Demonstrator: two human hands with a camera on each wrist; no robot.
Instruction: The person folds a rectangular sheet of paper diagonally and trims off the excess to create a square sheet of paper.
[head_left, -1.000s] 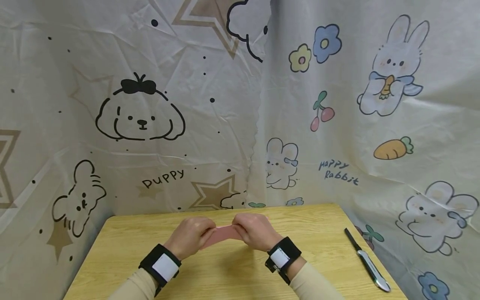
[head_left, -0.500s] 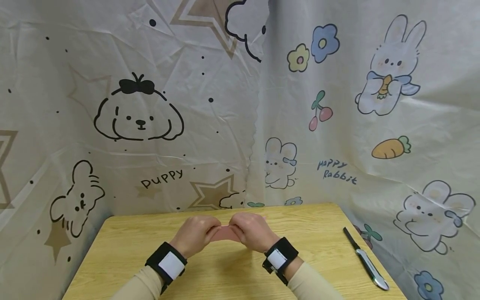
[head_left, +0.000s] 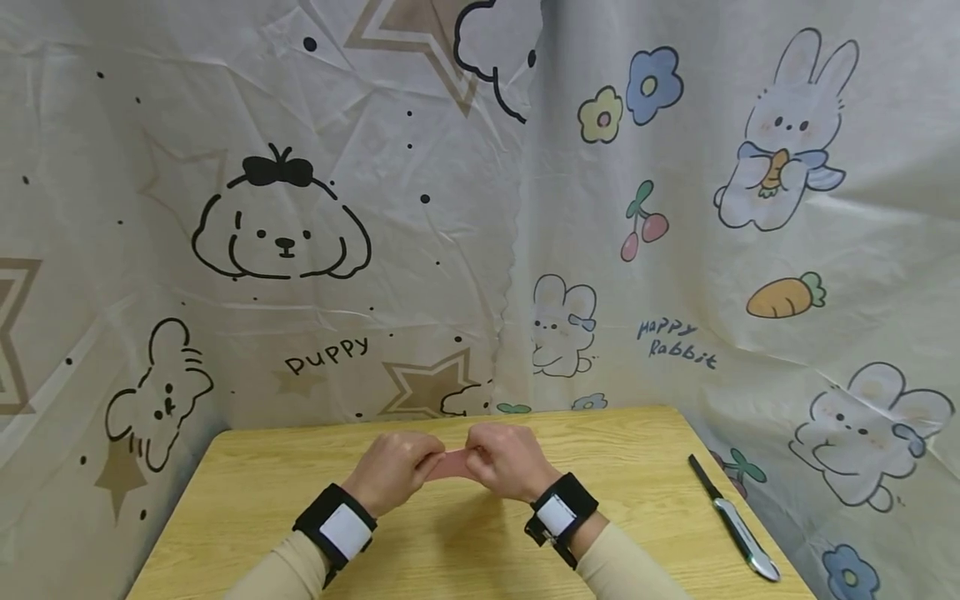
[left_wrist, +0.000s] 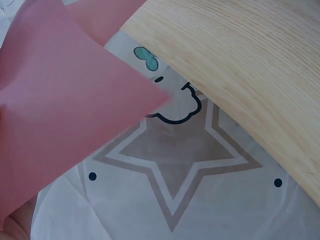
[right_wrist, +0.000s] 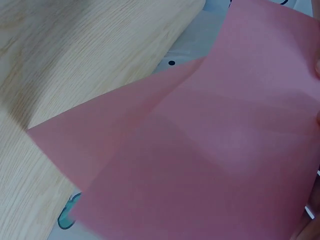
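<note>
A sheet of pink paper (head_left: 452, 465) is held above the table between both hands. My left hand (head_left: 393, 471) pinches it on the left, and my right hand (head_left: 513, 460) grips it on the right, thumbs close together. Only a short strip shows between them in the head view. From the left wrist, the pink paper (left_wrist: 75, 110) spreads as a wide sheet with a pointed corner and a second pink part behind. The right wrist view has the pink paper (right_wrist: 225, 130) as two overlapping flaps; whether it is folded or torn there, I cannot tell.
Below the hands lies a light wooden table (head_left: 262, 500). A knife (head_left: 738, 533) with a dark blade and silver-and-black handle rests near its right edge. Behind hangs a printed cloth (head_left: 450, 250) with puppies and rabbits.
My left hand has shifted right, closer to my right hand, mostly in the first half second. Less pink paper shows between them. The right hand has barely moved.
</note>
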